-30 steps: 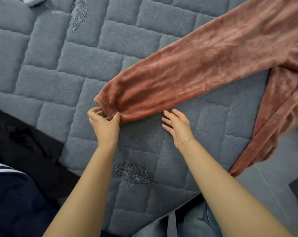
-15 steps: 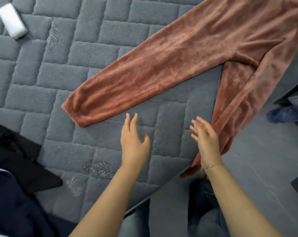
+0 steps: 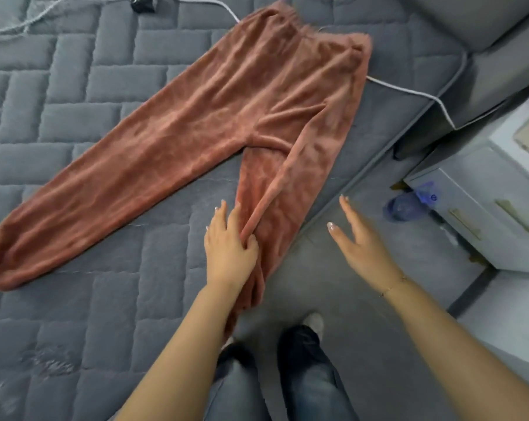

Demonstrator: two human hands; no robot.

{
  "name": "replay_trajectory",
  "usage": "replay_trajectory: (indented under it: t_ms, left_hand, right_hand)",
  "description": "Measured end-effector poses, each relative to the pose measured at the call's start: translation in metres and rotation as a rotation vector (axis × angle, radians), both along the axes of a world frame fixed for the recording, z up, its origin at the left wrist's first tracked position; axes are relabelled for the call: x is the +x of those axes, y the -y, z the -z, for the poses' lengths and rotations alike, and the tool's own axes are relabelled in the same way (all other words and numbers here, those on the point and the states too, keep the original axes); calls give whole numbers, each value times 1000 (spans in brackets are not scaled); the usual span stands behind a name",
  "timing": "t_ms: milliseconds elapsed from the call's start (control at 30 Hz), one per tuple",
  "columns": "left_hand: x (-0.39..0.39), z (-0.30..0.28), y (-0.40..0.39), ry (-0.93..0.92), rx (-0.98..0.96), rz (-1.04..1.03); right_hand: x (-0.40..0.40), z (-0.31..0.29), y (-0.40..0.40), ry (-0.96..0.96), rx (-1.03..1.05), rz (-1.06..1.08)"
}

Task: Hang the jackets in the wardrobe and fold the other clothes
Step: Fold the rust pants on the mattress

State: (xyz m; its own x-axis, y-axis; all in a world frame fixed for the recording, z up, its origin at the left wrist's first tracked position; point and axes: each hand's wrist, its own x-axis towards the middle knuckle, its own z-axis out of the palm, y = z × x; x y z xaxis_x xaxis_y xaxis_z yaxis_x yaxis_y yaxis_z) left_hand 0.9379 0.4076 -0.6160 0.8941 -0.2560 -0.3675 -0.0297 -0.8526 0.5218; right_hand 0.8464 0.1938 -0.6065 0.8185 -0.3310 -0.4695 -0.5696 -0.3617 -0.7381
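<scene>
**Fleece trousers, 1 pair, laid out for folding**

Item 1, nearest, at 6 o'clock: legs in blue denim [image 3: 302, 387] and 2 shoes are seen on the grey floor [image 3: 357, 329], close against the bed's edge.

Item 2, left hand [image 3: 229, 244]: laid on the hanging leg of the trousers [image 3: 257, 117], a ridge of pile gathered between thumb and fingers. The leg is judged to be taken up here because it droops over the mattress edge and must be brought onto the flat before folding.

Item 3, right hand [image 3: 360, 241], at 3 o'clock of the left: fingers straight and spread, nothing grasped, held over the floor, apparently ready to reach the same leg.

Item 4, trousers: rust-pink plush fleece, soft and limp. 1 leg is stretched flat toward 9 o'clock, with a gathered cuff; the waistband lies toward 12 o'clock.

Item 5, quilted bed cover [image 3: 105, 299]: grey, brick-stitched.

Item 6, farther off: a white cable [image 3: 409, 91] at 1 o'clock and a pale cabinet [image 3: 482, 208] at 3 o'clock.
</scene>
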Motion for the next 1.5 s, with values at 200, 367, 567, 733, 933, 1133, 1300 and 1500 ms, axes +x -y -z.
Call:
replay_trajectory:
  t_ms: [200, 367, 567, 733, 933, 1133, 1300, 1500]
  left_hand:
    - [38, 24, 58, -31, -89, 3]
    - [76, 46, 91, -130, -102, -104]
    - [101, 61, 123, -343, -39, 59]
    - [86, 72, 139, -456, -73, 173]
    - [63, 75, 156, -260, -65, -165]
    - [28, 54, 214, -281, -475, -846]
    - [22, 68, 276, -890, -1131, -1833]
    - [53, 82, 282, -542, -1371, -2190]
  right_hand:
    - [57, 17, 58, 7, -158, -209]
    - [130, 26, 107, -25, -291, -382]
    - [205, 47, 163, -152, -517, -633]
    - [229, 65, 193, -148, -804, -800]
    - [254, 84, 225, 22, -975, -1106]
    - [282, 99, 248, 98, -950, -1341]
    - [290, 94, 274, 177, -984, -1391]
    - [292, 97, 269, 83, -991, -1328]
